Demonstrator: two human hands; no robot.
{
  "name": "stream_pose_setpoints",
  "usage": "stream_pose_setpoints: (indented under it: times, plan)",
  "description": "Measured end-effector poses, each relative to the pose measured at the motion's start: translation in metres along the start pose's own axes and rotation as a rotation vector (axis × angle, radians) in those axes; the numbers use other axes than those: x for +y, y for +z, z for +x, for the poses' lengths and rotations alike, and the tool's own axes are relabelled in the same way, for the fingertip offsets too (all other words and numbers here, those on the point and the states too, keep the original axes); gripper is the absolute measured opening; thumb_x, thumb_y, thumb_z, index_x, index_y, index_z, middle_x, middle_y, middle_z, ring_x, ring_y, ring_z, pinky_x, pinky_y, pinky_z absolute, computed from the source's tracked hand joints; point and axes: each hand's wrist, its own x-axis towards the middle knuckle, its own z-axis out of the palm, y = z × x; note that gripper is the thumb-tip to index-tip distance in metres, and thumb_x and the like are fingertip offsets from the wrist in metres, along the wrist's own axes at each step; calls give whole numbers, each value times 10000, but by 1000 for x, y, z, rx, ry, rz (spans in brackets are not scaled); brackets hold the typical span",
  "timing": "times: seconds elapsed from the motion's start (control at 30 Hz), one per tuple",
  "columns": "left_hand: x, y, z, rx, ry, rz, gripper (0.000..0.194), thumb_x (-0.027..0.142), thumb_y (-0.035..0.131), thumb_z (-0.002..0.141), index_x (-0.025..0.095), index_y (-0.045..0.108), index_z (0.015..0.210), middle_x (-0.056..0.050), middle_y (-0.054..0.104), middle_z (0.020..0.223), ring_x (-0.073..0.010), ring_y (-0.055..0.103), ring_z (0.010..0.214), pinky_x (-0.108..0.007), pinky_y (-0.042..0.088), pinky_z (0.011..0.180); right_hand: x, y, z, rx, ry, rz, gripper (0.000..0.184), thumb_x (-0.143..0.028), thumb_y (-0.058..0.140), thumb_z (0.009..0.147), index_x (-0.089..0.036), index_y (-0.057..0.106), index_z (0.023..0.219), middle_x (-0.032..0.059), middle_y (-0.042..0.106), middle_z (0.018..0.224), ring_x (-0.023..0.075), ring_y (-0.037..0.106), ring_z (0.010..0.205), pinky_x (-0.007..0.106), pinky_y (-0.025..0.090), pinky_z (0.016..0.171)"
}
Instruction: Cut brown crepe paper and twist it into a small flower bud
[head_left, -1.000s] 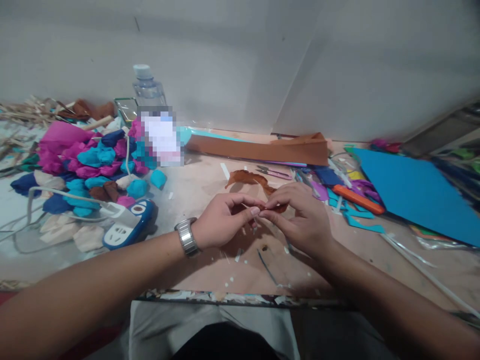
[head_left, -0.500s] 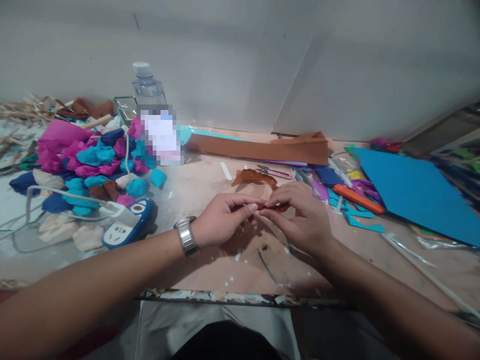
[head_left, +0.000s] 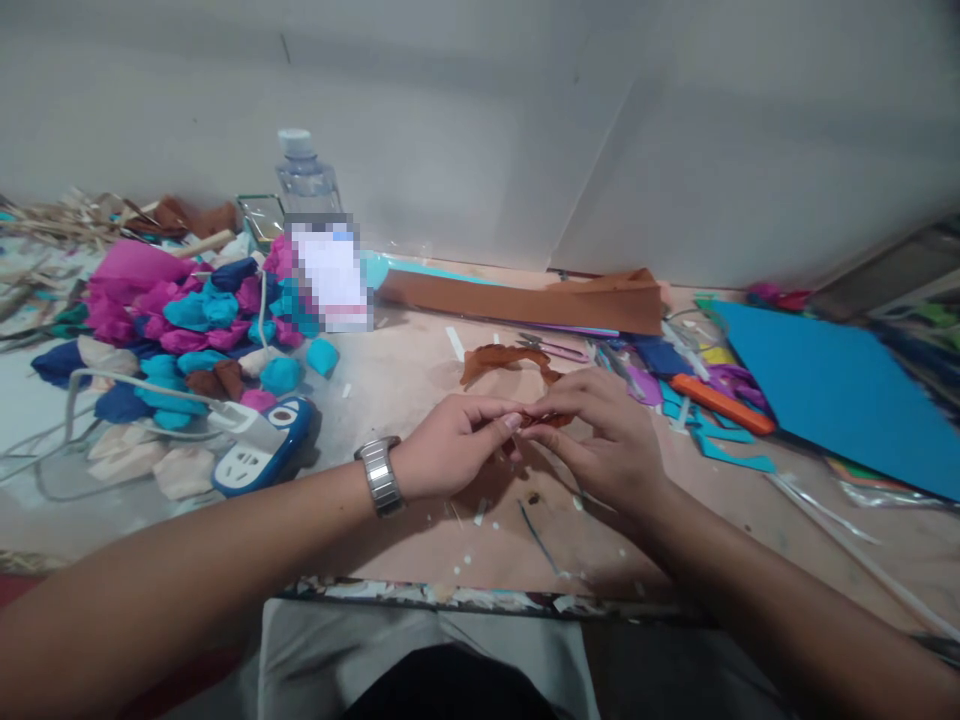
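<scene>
Both my hands meet over the middle of the table, pinching one brown crepe paper strip (head_left: 495,356). My left hand (head_left: 454,440), with a metal watch (head_left: 380,477) at its wrist, has thumb and forefinger closed on the bunched end. My right hand (head_left: 607,430) is closed on the same strip just beside, its fingertips nearly touching the left ones. The strip's loose part curves behind my fingers and lies on the table; the bit between the fingertips is mostly hidden. Small pink-handled snips (head_left: 555,348) lie just beyond it.
A pile of pink and blue paper puffs (head_left: 187,310) lies left, near a blue-and-white power socket (head_left: 262,450), a blurred phone (head_left: 330,275) and a bottle (head_left: 307,185). Flat brown paper (head_left: 517,300) lies behind. An orange cutter (head_left: 721,403) and blue sheet (head_left: 840,390) lie right.
The view has shifted slightly, so things on the table appear a little further right. Both hands keep their pinch on the brown strip, with only small finger movement.
</scene>
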Motion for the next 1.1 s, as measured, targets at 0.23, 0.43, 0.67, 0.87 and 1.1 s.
stream_pose_setpoints:
  times: [0.23,0.43,0.67,0.87,1.1]
  plan:
    - [3,1,-1,-66,19,-37,354,435,551,1028,139,741,985,-53,713,826,-136,635,759,-267,503,761,-3,-2,1,8,-30,11,112,-323,825,885,-274,767,967,36,712,925,238,658,901,435,473,850]
    - [-2,4,0,94,28,-61,317,424,695,949,154,714,1114,-82,747,997,-129,681,687,-273,565,668,-5,-4,2,27,-30,-13,96,-314,808,901,-269,745,957,31,717,913,239,656,902,442,466,861]
    - [-1,0,0,98,35,-43,353,445,783,885,135,762,1053,-89,778,895,-146,719,633,-270,591,617,-5,-5,2,43,-25,17,137,-375,810,897,-274,725,936,26,712,901,243,655,902,449,461,869]
    - [-1,-1,-1,59,47,-78,327,415,786,891,127,761,1043,-79,770,858,-160,732,678,-290,607,667,-6,-5,2,30,-43,54,137,-356,800,909,-261,702,913,17,719,863,229,667,856,437,453,858]
    - [-2,1,0,95,91,-13,308,429,727,934,136,727,1028,-63,737,864,-141,697,679,-264,578,657,-6,-3,3,11,-36,68,164,-385,792,913,-255,691,912,20,734,845,218,671,814,423,459,831]
